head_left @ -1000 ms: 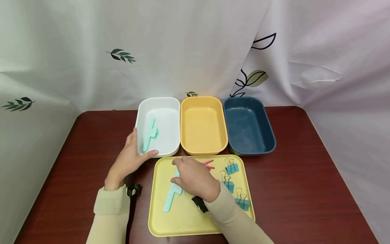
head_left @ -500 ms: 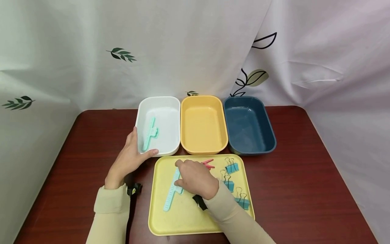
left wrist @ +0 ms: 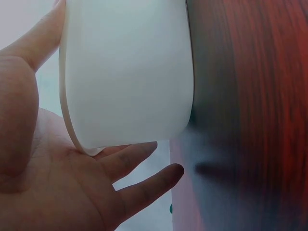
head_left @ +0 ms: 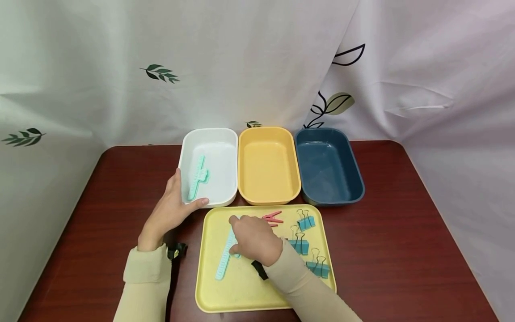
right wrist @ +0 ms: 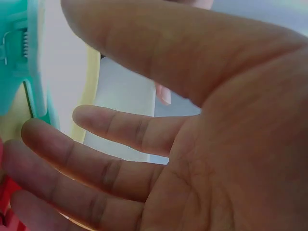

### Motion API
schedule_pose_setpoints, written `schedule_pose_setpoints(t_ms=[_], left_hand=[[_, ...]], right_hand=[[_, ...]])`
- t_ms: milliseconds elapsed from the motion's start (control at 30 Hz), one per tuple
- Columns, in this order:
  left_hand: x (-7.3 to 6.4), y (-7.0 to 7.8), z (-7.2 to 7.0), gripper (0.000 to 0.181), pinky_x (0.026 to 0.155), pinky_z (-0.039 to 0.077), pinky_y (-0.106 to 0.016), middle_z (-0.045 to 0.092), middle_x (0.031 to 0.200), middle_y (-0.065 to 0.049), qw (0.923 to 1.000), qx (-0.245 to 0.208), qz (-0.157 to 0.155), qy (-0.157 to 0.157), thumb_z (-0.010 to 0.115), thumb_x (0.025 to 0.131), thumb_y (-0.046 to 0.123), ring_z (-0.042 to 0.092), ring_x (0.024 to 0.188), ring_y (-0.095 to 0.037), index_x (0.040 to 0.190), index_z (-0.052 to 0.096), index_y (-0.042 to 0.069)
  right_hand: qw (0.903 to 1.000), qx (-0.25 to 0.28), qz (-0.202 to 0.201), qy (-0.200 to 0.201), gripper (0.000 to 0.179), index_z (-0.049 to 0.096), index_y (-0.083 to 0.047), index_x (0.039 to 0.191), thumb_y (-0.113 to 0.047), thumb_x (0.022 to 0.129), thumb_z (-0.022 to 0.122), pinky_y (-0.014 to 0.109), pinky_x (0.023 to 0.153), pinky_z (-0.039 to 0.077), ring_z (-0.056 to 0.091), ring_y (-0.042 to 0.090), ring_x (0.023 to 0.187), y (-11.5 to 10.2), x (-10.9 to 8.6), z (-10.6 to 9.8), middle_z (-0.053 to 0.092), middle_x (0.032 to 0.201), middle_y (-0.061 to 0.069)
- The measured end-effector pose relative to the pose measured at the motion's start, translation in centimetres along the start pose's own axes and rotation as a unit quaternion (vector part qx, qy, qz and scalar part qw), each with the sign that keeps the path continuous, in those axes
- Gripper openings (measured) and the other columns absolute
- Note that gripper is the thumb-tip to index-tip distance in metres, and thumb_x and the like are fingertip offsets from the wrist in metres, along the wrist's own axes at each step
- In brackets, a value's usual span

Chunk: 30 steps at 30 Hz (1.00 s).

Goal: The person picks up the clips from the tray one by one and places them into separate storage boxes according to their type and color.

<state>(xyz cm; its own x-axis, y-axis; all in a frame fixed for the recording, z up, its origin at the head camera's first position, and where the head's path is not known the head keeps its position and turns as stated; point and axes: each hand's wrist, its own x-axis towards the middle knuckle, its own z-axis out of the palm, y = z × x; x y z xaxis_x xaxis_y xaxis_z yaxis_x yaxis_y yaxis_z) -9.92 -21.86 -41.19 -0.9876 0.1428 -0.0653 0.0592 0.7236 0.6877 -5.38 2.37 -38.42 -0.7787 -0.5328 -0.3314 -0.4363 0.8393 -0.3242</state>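
Observation:
My left hand [head_left: 169, 214] rests on the near left corner of a white bin [head_left: 223, 179], thumb along its front and fingers by its left side. Seen from the left wrist, those fingers extend past the bin's wall [left wrist: 130, 77]. Inside the bin lies a mint long-jawed bag clip [head_left: 198, 179]. My right hand [head_left: 257, 239] reaches over a second mint bag clip [head_left: 224, 261] on the yellow tray [head_left: 241, 299], hiding part of it. In the right wrist view its thumb and fingers stand apart beside that clip [right wrist: 17, 53]; whether they touch it is unclear.
A yellow bin [head_left: 269, 172] and a dark blue bin [head_left: 330, 174] stand right of the white one. Pink clothespins [head_left: 273, 217], partly hidden, lie behind my right hand. Teal binder clips [head_left: 306, 222] line the tray's right side. A patterned curtain [head_left: 241, 67] hangs behind the table.
My right hand has shifted slightly toward me, uncovering more of the pink clothespins. The left hand and the bins have stayed in place.

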Motion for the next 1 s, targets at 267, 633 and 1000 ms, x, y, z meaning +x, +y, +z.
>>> schedule_pose_setpoints(t_ms=[267, 633, 1000], left_hand=[[-0.1, 0.06, -0.02, 0.121, 0.104, 0.038, -0.064, 0.005, 0.165, -0.022, 1.0, 0.002, -0.003, -0.001, 0.073, 0.088, 0.054, 0.036, 0.138, -0.044, 0.16, -0.014, 0.01], [-0.05, 0.13, -0.07, 0.121, 0.105, 0.037, -0.063, 0.004, 0.165, -0.022, 1.0, 0.004, -0.007, -0.005, 0.072, 0.088, 0.055, 0.034, 0.139, -0.043, 0.159, -0.015, 0.008], [-0.07, 0.12, -0.06, 0.121, 0.107, 0.036, -0.063, 0.003, 0.165, -0.023, 0.9999, 0.009, -0.006, -0.005, 0.072, 0.089, 0.054, 0.031, 0.141, -0.043, 0.158, -0.016, 0.007]], right_hand=[[0.9997, -0.025, -0.001, 0.005, 0.055, 0.064, -0.011, 0.116, -0.039, 0.075, 0.089, 0.031, 0.055, 0.049, 0.062, 0.017, 0.07, -0.2, 0.08, 0.43, 0.062, 0.079, 0.001], [0.9987, -0.049, -0.009, 0.008, 0.056, 0.065, -0.012, 0.117, -0.04, 0.075, 0.09, 0.03, 0.053, 0.049, 0.062, 0.015, 0.069, -0.76, 0.22, 0.79, 0.063, 0.08, 0.0], [0.9986, -0.036, -0.037, 0.013, 0.036, 0.066, -0.01, 0.109, -0.023, 0.081, 0.084, 0.03, 0.057, 0.048, 0.057, 0.018, 0.075, -0.65, 0.36, 0.96, 0.06, 0.083, 0.001]])
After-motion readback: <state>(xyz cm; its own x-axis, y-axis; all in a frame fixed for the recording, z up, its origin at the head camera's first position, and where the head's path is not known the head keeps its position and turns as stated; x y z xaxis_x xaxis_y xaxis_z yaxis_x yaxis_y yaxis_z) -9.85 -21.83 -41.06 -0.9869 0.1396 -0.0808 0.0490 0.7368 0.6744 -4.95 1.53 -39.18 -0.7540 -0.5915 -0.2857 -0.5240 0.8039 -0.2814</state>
